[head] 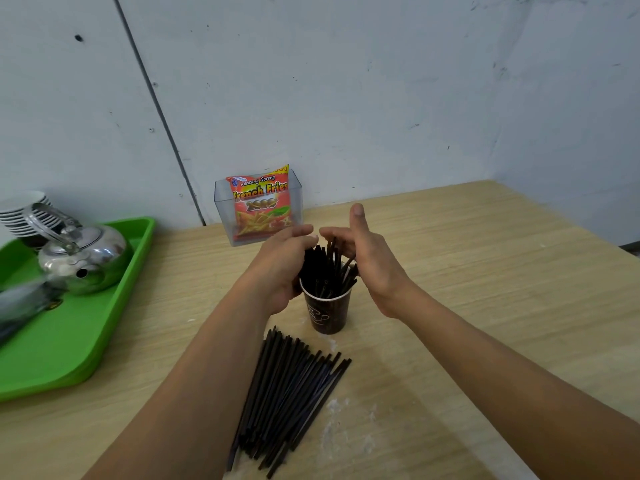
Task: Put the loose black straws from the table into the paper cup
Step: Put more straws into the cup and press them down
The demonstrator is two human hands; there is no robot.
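A dark brown paper cup (pixel 328 315) stands upright in the middle of the wooden table (pixel 485 289). A bundle of black straws (pixel 327 268) sticks up out of it. My left hand (pixel 282 268) cups the bundle from the left, and my right hand (pixel 367 261) cups it from the right with the thumb raised. Both hands' fingers curve around the straw tops and nearly meet behind them. A pile of loose black straws (pixel 291 396) lies flat on the table just in front of the cup, between my forearms.
A clear plastic box (pixel 221 202) holding a red French Fries snack bag (pixel 261 202) stands against the wall behind the cup. A green tray (pixel 69 341) at the left carries a metal kettle (pixel 83 258) and stacked saucers (pixel 26 213). White powder marks the table near the loose straws.
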